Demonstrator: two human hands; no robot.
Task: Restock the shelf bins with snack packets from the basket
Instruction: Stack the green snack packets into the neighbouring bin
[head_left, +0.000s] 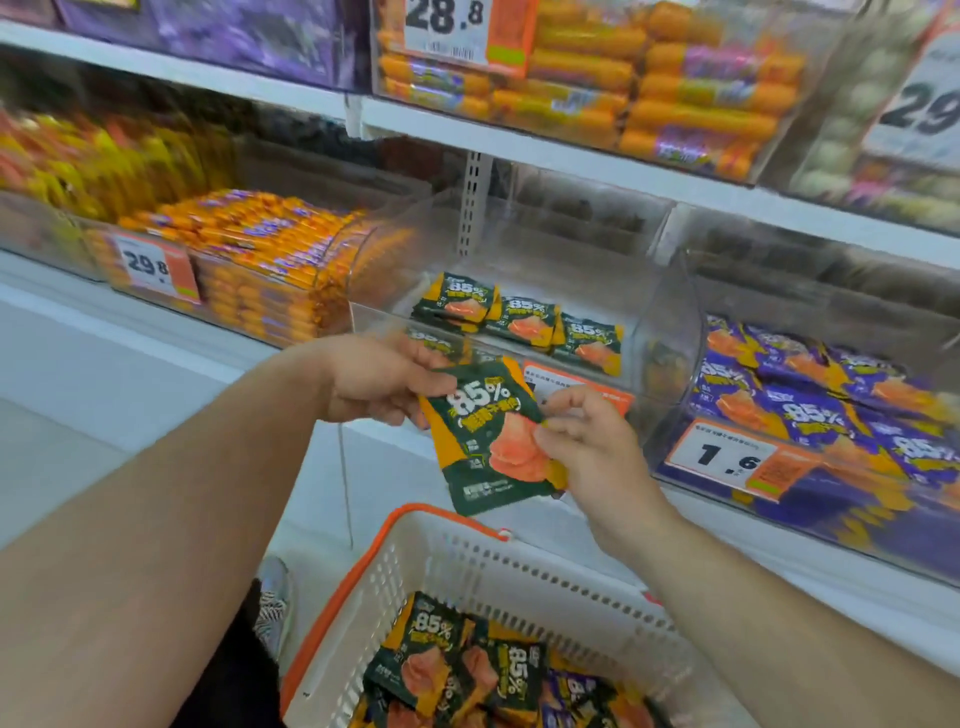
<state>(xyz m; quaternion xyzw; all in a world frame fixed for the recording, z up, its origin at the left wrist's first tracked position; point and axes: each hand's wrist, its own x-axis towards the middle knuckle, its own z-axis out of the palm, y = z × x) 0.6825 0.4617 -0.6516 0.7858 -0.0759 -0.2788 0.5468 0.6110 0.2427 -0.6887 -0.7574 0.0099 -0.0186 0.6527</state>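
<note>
Head view: left hand (374, 382) and right hand (587, 441) both pinch one green packet (488, 441), held near the clear bin (670, 312). Bin holds three packets at the far side, mostly unfilled. Basket (519, 577) below has many left; restocking looks early.

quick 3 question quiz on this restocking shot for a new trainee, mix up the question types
1. True or false: both hands hold one dark green packet.
2. The clear bin right behind the hands holds: A) purple packets B) dark green packets C) orange sticks
3. Fill in: the price tag on the purple packets' bin reads 1.__

Key
1. True: left hand and right hand both pinch it, above the basket.
2. B
3. 6
</note>
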